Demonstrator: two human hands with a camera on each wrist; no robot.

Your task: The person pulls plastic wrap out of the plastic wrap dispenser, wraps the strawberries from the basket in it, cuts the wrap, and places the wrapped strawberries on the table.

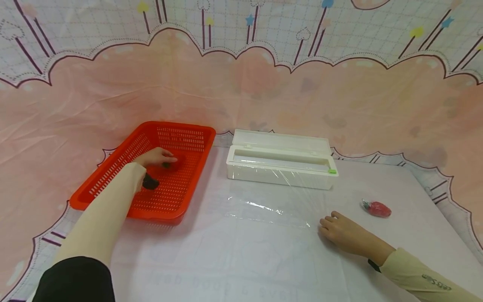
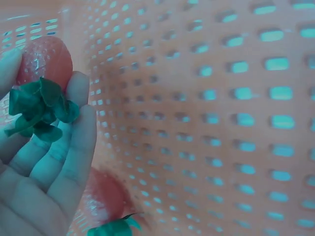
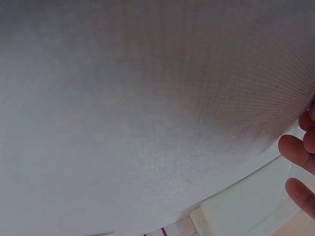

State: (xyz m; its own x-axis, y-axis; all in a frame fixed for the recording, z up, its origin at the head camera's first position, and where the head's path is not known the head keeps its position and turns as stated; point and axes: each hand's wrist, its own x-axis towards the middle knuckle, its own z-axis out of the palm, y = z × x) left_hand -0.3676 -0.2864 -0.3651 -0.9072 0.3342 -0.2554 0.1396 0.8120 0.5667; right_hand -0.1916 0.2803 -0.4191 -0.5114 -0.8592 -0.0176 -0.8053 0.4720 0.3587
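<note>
Left hand (image 1: 155, 157) reaches into the red basket (image 1: 113, 165) at the far left of the table (image 1: 407, 193), fingers (image 2: 74, 142) curled round a strawberry (image 2: 45, 58) and pinching it near its green leaves (image 2: 40, 105), as the left wrist view shows. A second strawberry (image 2: 102, 196) lies on the basket floor just below that hand, its own leaves at the lower edge of that view. From the head camera the held berry shows only as a red patch just right of the fingers.

Right hand (image 1: 345, 235) rests palm down on the table at the near right, fingers loosely spread and holding nothing, their tips at the right edge of a sheet of cling film (image 1: 271, 209) lying flat on the cloth. The film runs back to a white dispenser box (image 1: 281, 163), lid open, standing beyond it just right of the basket. A wrapped strawberry (image 1: 377, 208) sits on the table to the right of the right hand, near it but apart. A pink patterned cloth (image 1: 241, 84) hangs behind the table.
</note>
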